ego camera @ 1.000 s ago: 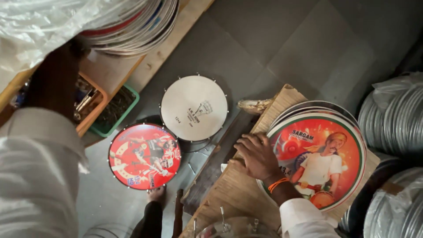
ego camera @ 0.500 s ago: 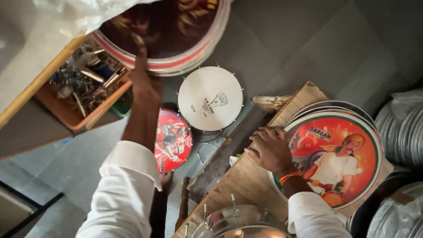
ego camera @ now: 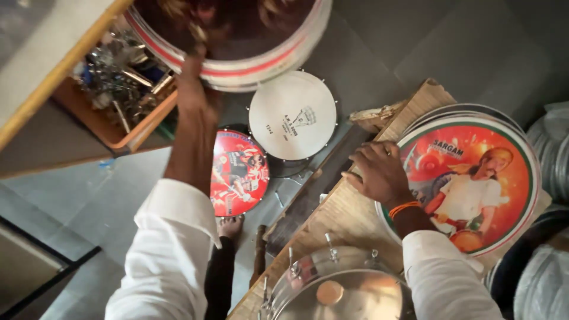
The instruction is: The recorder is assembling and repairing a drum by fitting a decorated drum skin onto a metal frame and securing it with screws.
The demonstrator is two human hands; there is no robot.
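Left hand: the left hand (ego camera: 198, 95) is reaching up to the stack of large round drum skins (ego camera: 237, 35) at the top of the view, its grip closing on the stack's lower rim; how tightly the fingers are curling cannot be told, since blur is hiding them.
Right hand: the right hand (ego camera: 379, 172) is resting palm down, fingers spread and holding nothing, on the wooden counter (ego camera: 332, 219), touching the left edge of the printed orange drum skin (ego camera: 474, 184).
Orange drum skin: it is lying flat on top of a pile of similar skins on the counter.
White drum head (ego camera: 292, 115): it is sitting on the floor between the two hands, with metal lugs around its rim.
Red printed skin (ego camera: 238, 173): it is standing just beside the left forearm, below the white head.
Orange tray (ego camera: 127, 127): it is holding metal parts under the shelf at the left.
Shiny metal drum shell (ego camera: 341, 290): it is sitting at the bottom edge, near the right sleeve.
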